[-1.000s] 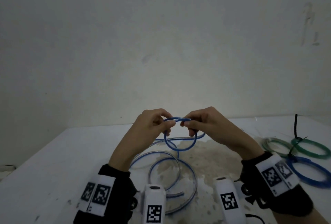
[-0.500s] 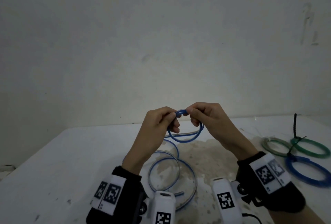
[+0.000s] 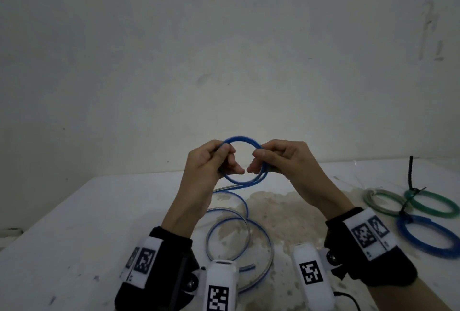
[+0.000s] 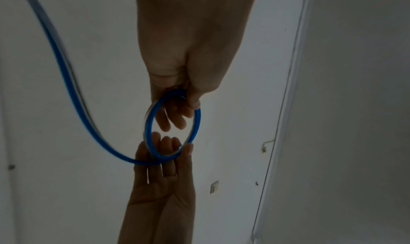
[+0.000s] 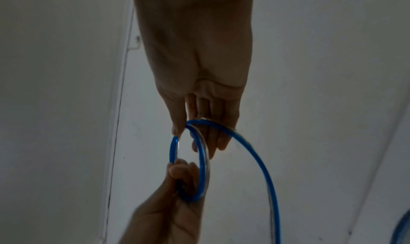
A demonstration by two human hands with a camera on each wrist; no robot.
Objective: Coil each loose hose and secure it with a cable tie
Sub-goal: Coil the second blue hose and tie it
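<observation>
A thin blue hose forms a small upright loop [image 3: 245,181] held between both hands above the white table [image 3: 87,223]. My left hand [image 3: 222,148] pinches the loop's left side and my right hand [image 3: 261,154] pinches its right side. The remaining hose [image 3: 267,241] trails down in loose turns on the table below. In the left wrist view the left hand [image 4: 188,97] grips the loop [image 4: 147,123] at its top. In the right wrist view the right hand [image 5: 179,130] pinches the loop [image 5: 203,160], and a strand runs off to the lower right.
Three coiled hoses lie at the table's right: grey-white [image 3: 380,201], green [image 3: 433,203] and blue [image 3: 428,236], joined by black cable ties [image 3: 410,173]. A brownish stain [image 3: 286,211] covers the table's middle. A bare wall stands close behind.
Both hands have risen. The small loop, which hung below the fingers, now stands upright and wider between the two hands.
</observation>
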